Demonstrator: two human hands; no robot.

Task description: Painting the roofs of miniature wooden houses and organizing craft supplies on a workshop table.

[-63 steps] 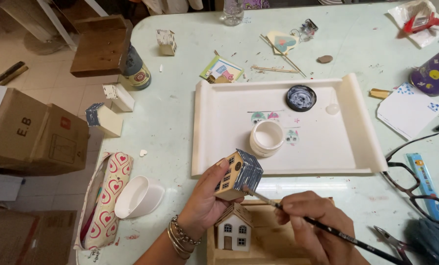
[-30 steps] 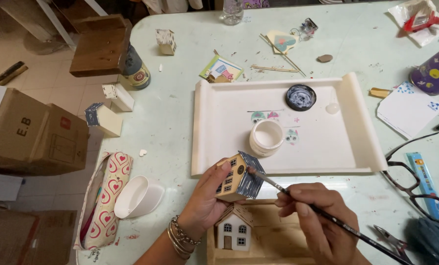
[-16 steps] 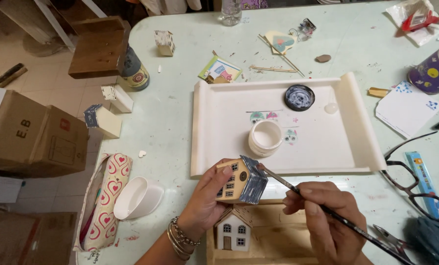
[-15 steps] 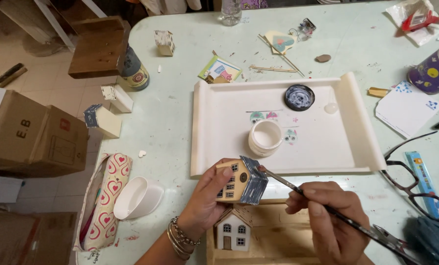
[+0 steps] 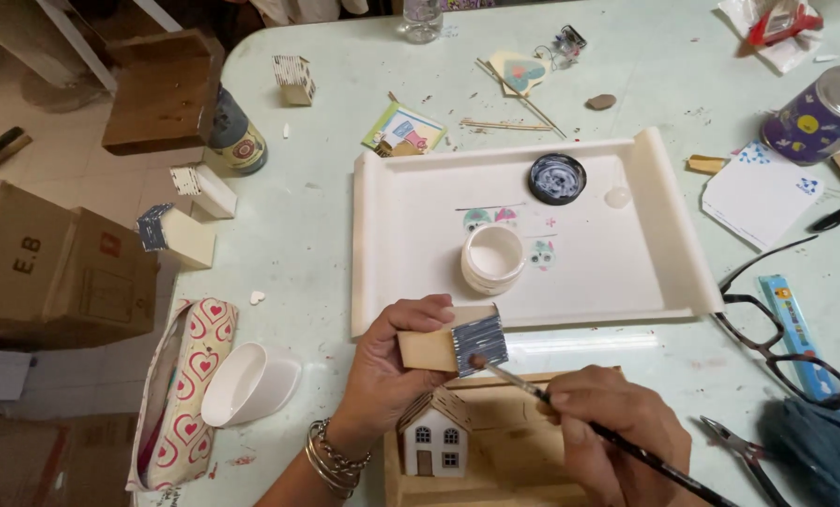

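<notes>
Left hand (image 5: pixel 387 361) pinching wooden house (image 5: pixel 450 343) — roof dark, streaked; right hand (image 5: pixel 617 437) gripping brush (image 5: pixel 589 427), tip on roof.

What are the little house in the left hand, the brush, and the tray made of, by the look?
Little house in the left hand: looks like bare pale wood, matte, its roof painted streaky dark blue-grey.
Brush in the right hand: thin dark glossy handle, maybe lacquered wood or plastic; bristle tip at the roof.
Tray: cream, smooth, with rolled edges; probably plastic, possibly coated card.
</notes>
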